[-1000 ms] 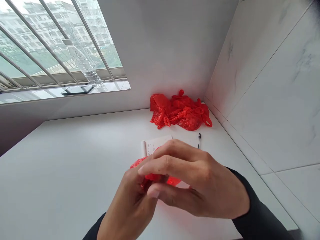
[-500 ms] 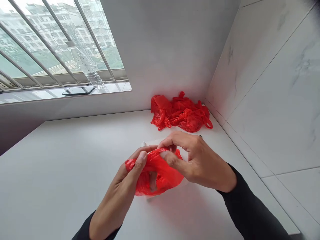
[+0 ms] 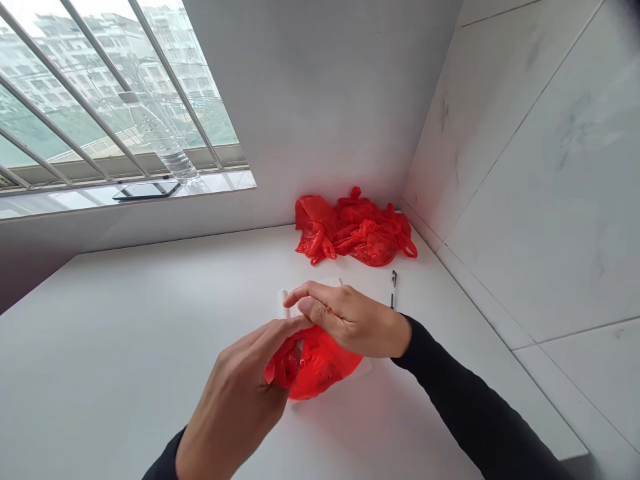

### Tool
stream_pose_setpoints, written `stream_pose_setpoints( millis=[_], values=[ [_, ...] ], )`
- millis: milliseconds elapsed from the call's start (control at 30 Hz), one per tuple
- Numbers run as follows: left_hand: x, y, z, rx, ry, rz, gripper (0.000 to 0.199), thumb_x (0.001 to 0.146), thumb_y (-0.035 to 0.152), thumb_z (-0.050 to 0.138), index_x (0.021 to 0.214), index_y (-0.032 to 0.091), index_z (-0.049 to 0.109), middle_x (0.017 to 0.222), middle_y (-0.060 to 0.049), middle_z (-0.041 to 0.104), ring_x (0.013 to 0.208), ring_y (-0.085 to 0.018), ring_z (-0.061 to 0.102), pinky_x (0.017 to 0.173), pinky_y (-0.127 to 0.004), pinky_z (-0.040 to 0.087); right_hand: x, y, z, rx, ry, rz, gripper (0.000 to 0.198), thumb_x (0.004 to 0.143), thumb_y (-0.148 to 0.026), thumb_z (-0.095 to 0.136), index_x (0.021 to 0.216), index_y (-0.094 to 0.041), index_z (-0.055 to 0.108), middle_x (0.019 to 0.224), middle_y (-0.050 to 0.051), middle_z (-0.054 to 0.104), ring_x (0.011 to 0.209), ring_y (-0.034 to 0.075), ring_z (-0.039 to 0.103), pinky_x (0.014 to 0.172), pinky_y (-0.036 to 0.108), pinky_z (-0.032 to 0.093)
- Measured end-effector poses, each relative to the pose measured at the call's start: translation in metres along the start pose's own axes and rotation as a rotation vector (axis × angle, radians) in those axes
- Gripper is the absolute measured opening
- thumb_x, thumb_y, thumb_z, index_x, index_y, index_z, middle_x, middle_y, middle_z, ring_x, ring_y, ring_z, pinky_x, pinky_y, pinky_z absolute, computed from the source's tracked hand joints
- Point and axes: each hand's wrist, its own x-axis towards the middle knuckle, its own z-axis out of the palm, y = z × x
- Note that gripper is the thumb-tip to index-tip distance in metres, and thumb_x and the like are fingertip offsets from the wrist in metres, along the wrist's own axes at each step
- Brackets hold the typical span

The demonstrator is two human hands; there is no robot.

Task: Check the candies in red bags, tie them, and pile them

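Observation:
A crumpled red plastic bag (image 3: 325, 370) is bunched up between my hands, low over the white table. My left hand (image 3: 255, 373) grips its left side, back of the hand towards me and thumb mostly hidden. From the right, my right hand (image 3: 350, 320) closes on the bag's upper edge, its thumb and forefinger meeting the fingertips of my left hand. What those fingertips pinch is partly covered. Under and behind the bag lies a flat, pale thing (image 3: 334, 283), largely hidden. Beside it shows the rounded end of a white object (image 3: 283, 297).
More red plastic bags (image 3: 357, 230) lie heaped at the back of the white table (image 3: 125, 333), against the wall. A pen (image 3: 393, 287) lies right of my hands. On the window sill stand a clear water bottle (image 3: 163, 143) and a flat dark device (image 3: 145, 191). Tiled wall bounds the right.
My right hand has shifted left along the bag's edge to my left fingertips. My left hand has turned over, hiding its thumb. The bag is more bunched, and the pen has come into view.

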Motion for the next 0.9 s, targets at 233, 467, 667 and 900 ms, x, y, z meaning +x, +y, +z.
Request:
stream_pose_setpoints(
  millis=[233, 467, 667, 900],
  values=[
    [-0.006, -0.024, 0.012, 0.231, 0.247, 0.236, 0.054, 0.084, -0.011, 0.043, 0.126, 0.023, 0.052, 0.116, -0.007, 0.067, 0.098, -0.015, 0.067, 0.075, -0.023, 0.052, 0.006, 0.018, -0.003, 0.051, -0.251, -0.001, 0.030, 0.105, -0.025, 0.046, 0.134, -0.023, 0.056, 0.072, -0.005, 0.052, 0.063, 0.012, 0.048, 0.065, 0.026, 0.044],
    [-0.006, -0.027, 0.003, 0.303, 0.284, 0.229, 0.031, 0.088, -0.002, 0.053, 0.105, 0.025, 0.052, 0.104, -0.004, 0.064, 0.080, -0.014, 0.065, 0.062, -0.023, 0.049, 0.006, 0.014, -0.006, 0.015, -0.088, 0.010, 0.017, 0.101, -0.035, 0.059, 0.102, -0.018, 0.063, 0.098, 0.003, 0.068, 0.090, 0.018, 0.062, 0.081, 0.032, 0.049],
    [-0.016, -0.032, -0.001, 0.474, 0.239, 0.304, 0.023, 0.088, 0.006, 0.064, 0.086, 0.022, 0.049, 0.089, -0.004, 0.064, 0.073, -0.016, 0.057, 0.063, -0.029, 0.041, 0.003, 0.015, -0.018, -0.084, -0.058, 0.052, 0.022, 0.100, -0.035, 0.057, 0.086, -0.018, 0.062, 0.088, 0.002, 0.067, 0.084, 0.018, 0.062, 0.077, 0.031, 0.047],
    [-0.065, -0.055, -0.006, 0.402, -0.178, 0.150, 0.025, 0.099, 0.015, 0.049, 0.076, 0.022, 0.043, 0.065, 0.005, 0.045, 0.053, -0.012, 0.042, 0.053, -0.029, 0.031, 0.006, 0.064, -0.063, -0.402, 0.117, 0.351, 0.023, 0.093, -0.035, 0.057, 0.080, -0.017, 0.063, 0.075, 0.002, 0.061, 0.071, 0.017, 0.055, 0.064, 0.030, 0.038]
  ],
)
